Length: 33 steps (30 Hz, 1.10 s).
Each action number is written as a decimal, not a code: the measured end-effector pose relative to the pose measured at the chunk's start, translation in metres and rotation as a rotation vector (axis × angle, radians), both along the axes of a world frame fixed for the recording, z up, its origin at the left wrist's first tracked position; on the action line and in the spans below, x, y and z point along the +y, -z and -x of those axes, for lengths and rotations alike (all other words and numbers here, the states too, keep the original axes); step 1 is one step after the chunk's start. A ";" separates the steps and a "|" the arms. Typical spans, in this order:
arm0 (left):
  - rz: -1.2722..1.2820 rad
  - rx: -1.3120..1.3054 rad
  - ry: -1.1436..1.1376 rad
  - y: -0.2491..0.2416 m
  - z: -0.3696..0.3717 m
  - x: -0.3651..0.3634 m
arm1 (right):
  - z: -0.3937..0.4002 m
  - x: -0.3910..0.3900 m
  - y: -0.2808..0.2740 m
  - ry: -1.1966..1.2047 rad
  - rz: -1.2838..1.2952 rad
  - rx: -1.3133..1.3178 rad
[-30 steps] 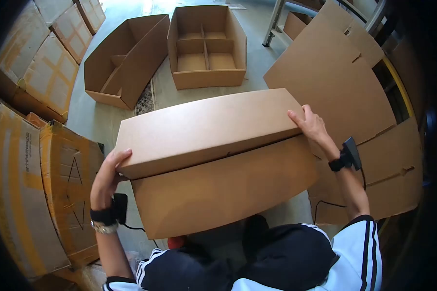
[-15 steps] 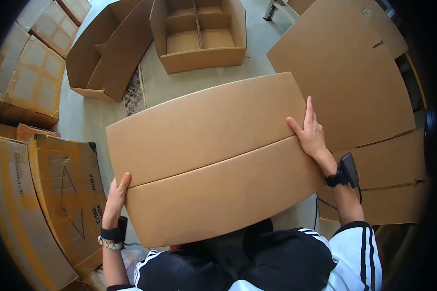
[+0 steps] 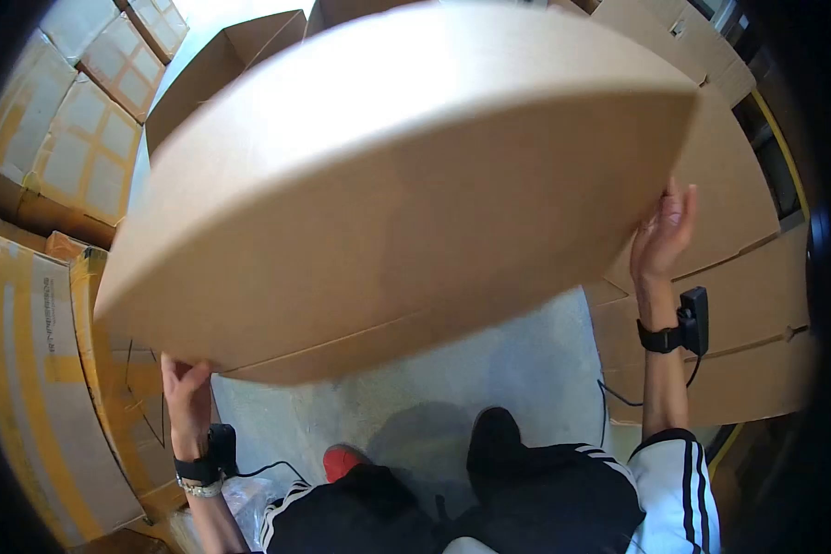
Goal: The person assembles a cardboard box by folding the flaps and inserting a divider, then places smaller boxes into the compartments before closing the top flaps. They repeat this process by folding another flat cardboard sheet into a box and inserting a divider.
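A large brown cardboard box (image 3: 369, 240) is held up in front of me, tilted so that one broad side faces me. It looks blurred by motion. My left hand (image 3: 186, 397) grips its lower left corner, with the thumb by the bottom edge. At the box's right edge, my right hand (image 3: 663, 235) presses against the side, its fingers partly hidden behind the cardboard. Both wrists wear a black strap with a small device. Behind the raised box, an open carton (image 3: 189, 97) shows only in part.
Taped cartons (image 3: 83, 138) are stacked at the left, with more taped boxes (image 3: 46, 369) nearer me. Flattened cardboard sheets (image 3: 739, 305) lie on the right. Below the box are the grey floor (image 3: 342, 415), my feet and a clear plastic bag (image 3: 249, 508).
Both hands have raised the box up and away from me, tipping it so another side shows. It now covers most of the open cartons behind, and the floor and my feet have come into view.
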<state>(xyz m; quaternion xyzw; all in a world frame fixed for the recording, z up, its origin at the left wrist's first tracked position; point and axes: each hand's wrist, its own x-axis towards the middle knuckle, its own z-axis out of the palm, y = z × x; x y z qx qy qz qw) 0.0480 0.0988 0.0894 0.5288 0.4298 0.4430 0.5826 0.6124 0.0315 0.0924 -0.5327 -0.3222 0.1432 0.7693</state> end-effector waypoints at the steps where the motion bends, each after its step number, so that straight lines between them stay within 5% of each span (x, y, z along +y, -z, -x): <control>1: -0.059 -0.202 0.104 0.009 0.013 -0.004 | -0.009 -0.006 0.001 0.004 0.031 0.116; 3: 0.038 -0.322 -0.105 0.034 0.032 -0.032 | -0.025 -0.026 0.013 0.019 0.091 0.352; 4: 0.053 -0.315 -0.007 0.056 0.063 -0.033 | -0.034 -0.039 0.030 -0.057 0.147 0.374; 7: 0.333 -0.478 -0.385 0.075 0.030 -0.067 | -0.061 -0.094 0.091 -0.380 0.319 0.400; 9: 0.560 -0.186 -0.210 0.086 0.038 -0.083 | -0.052 -0.124 0.108 -0.573 0.572 0.351; 11: 0.674 -0.190 0.055 0.106 0.045 -0.090 | -0.038 -0.125 0.110 -0.617 0.968 0.266; 14: 0.640 -0.011 0.020 0.091 0.038 -0.089 | -0.042 -0.115 0.117 -0.263 0.952 0.260; 17: 0.476 0.188 -0.022 0.063 0.005 -0.072 | 0.031 -0.066 0.024 0.073 0.792 -0.639; 19: 0.314 0.311 0.012 0.026 -0.034 -0.057 | 0.085 -0.035 -0.021 -0.052 0.669 -0.710; 21: 0.227 0.392 -0.054 0.029 -0.044 -0.053 | 0.121 -0.013 -0.031 -0.516 0.707 -0.709; 23: 0.119 0.475 -0.120 0.038 -0.045 -0.052 | 0.154 0.012 -0.005 -0.745 0.493 -1.052; 31: -0.102 0.845 -0.226 0.058 -0.040 -0.066 | 0.198 0.050 0.102 -1.081 0.437 -1.450; 33: -0.052 0.816 -0.240 0.056 -0.043 -0.066 | 0.193 0.051 0.112 -1.090 0.406 -1.360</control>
